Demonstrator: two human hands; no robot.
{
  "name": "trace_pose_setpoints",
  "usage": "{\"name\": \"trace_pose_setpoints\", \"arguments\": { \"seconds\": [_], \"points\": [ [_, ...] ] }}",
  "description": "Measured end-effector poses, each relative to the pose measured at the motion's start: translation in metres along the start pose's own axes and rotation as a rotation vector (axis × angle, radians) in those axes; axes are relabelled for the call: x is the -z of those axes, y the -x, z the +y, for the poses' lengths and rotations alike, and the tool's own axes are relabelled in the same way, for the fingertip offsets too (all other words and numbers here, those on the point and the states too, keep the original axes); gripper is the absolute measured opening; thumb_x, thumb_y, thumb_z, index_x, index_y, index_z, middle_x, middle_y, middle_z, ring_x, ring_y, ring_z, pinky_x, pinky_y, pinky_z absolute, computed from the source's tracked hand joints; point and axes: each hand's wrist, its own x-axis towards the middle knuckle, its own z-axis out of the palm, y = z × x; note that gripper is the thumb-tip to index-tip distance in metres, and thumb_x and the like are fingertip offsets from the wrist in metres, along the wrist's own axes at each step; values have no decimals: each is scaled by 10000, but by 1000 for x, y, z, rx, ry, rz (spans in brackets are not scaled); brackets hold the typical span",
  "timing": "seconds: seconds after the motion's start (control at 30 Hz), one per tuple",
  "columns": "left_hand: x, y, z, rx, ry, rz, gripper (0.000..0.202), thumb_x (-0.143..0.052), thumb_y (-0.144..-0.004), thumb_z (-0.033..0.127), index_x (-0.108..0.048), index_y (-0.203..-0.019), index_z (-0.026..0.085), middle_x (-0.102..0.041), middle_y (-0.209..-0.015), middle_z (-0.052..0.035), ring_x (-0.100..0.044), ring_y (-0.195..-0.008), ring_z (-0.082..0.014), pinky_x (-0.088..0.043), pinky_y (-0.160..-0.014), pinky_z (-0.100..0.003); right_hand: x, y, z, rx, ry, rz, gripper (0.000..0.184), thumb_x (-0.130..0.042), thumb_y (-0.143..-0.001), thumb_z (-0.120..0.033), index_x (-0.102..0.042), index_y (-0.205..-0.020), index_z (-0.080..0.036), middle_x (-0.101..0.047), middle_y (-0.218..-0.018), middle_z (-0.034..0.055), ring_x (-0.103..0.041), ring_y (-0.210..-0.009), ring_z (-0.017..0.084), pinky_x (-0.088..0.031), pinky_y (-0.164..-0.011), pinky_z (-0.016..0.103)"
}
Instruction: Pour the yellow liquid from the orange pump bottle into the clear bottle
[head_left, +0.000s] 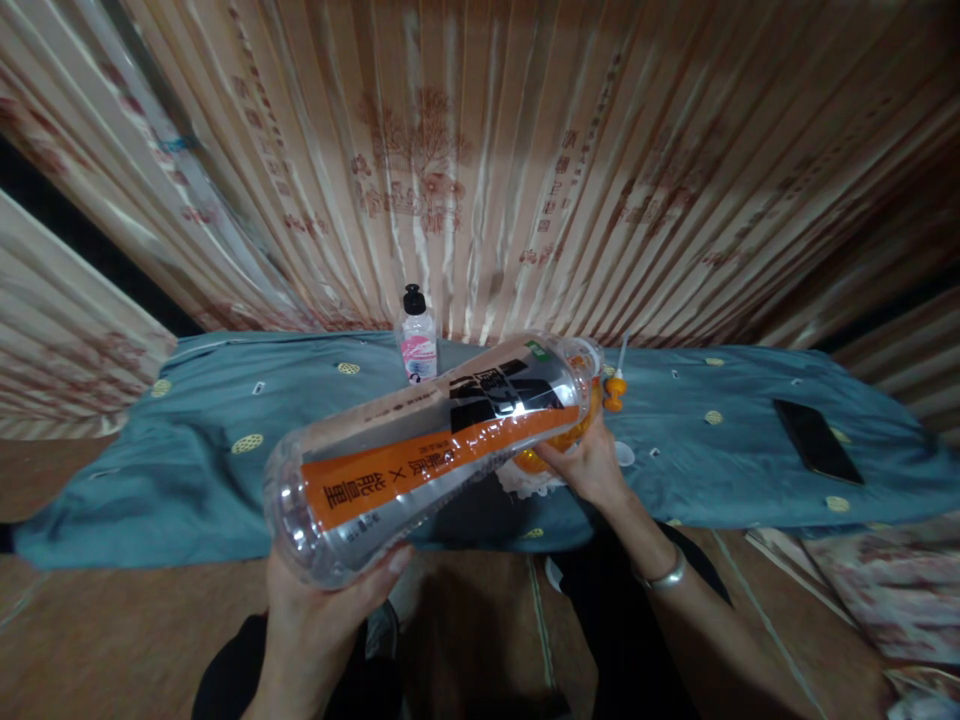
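My left hand [322, 610] is wrapped around the base of a big clear plastic bottle [427, 450] with an orange and black label. The bottle is tilted, its neck end pointing to the far right. Around a see-through container with amber contents [574, 430], close to that neck, my right hand [589, 460] is closed; the bottle partly hides this container. I cannot tell whether the two openings touch. Just beyond my right hand lies an orange pump head [615, 393] with a pale tube. A small white round piece [624, 454] is beside my right wrist.
A clear bottle with a black cap and pink label [418, 345] stands at the back. A dark phone [817, 440] lies on the right of the teal cloth [720, 480]. White lacy material [529, 480] shows beneath the container. Patterned curtains [480, 200] hang close behind.
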Motion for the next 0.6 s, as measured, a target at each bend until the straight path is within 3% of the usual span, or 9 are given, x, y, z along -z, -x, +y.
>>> {"name": "trace_pose_setpoints", "arguments": {
  "seconds": [0.33, 0.6],
  "points": [
    [-3, 1, 5, -22, -2, -16, 452, -1068, -598, 455, -865, -958, 271, -869, -927, 14, -786, -861, -157, -642, -878, -172, -1, 0, 4, 25, 39, 0, 1045, -895, -735, -641, -467, -1559, -164, -781, -1350, 224, -798, -1192, 458, -657, -999, 594],
    [-6, 3, 7, -2, 15, 4, 500, -1084, -565, 509, -858, -951, 284, -860, -900, 42, -779, -822, -130, -632, -871, -144, -1, 0, 2, 5, 6, 27, 1017, -912, -699, -603, -498, -1525, -180, -800, -1320, 214, -816, -1150, 465, -671, -969, 600]
  ]
}}
